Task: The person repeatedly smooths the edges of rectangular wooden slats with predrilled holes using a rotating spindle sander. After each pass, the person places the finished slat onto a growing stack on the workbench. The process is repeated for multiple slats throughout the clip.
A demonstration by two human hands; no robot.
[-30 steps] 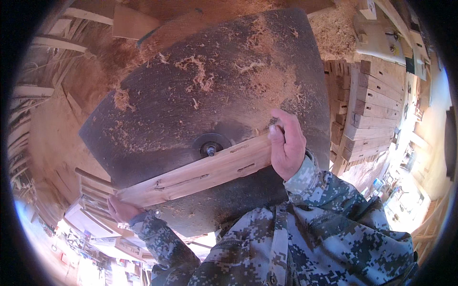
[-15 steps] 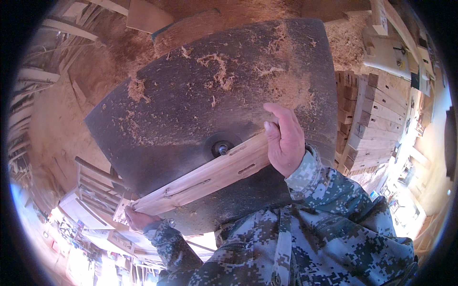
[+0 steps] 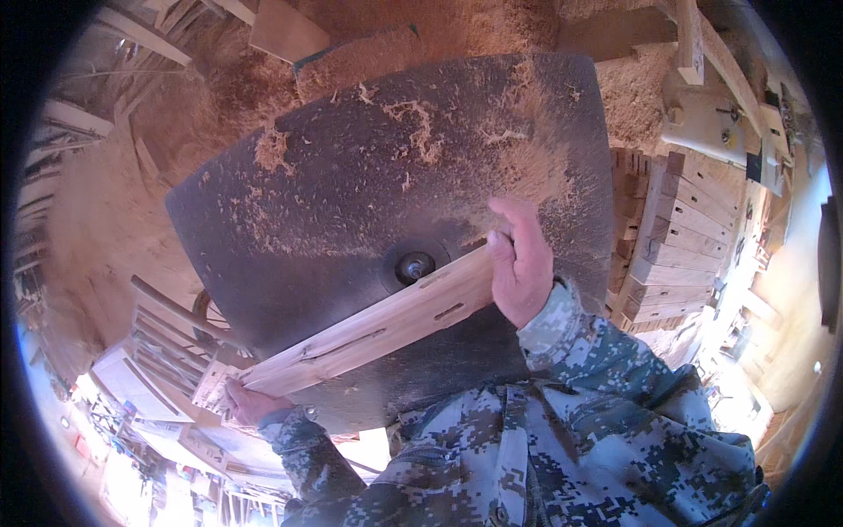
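Note:
Both my hands hold a pale wooden board [image 3: 378, 332] that lies slantwise over a dark machine table [image 3: 351, 206]. Several narrow slots and a dark crack mark the board's face. My left hand [image 3: 256, 402] is closed around its near left end, with some fingers hidden. At the far right end my right hand [image 3: 525, 262] grips the wood, thumb near the top corner and forefinger stretched out beyond it. Just past the board's far edge a metal spindle [image 3: 414, 268] stands up from a round recess in the table. Whether the board touches it I cannot tell.
Wood shavings [image 3: 413, 127] lie scattered over the table. To the right are stacked slotted boards [image 3: 689, 233]; at the left stands a slatted wooden frame [image 3: 171, 342]. Loose timber [image 3: 57, 189] lies along the far left. Sawdust [image 3: 518, 26] covers the ground beyond the table.
The board has shifted slightly toward me and left relative to the spindle, so more of the recess shows. Both hands keep their grip. The whole view has tilted a little.

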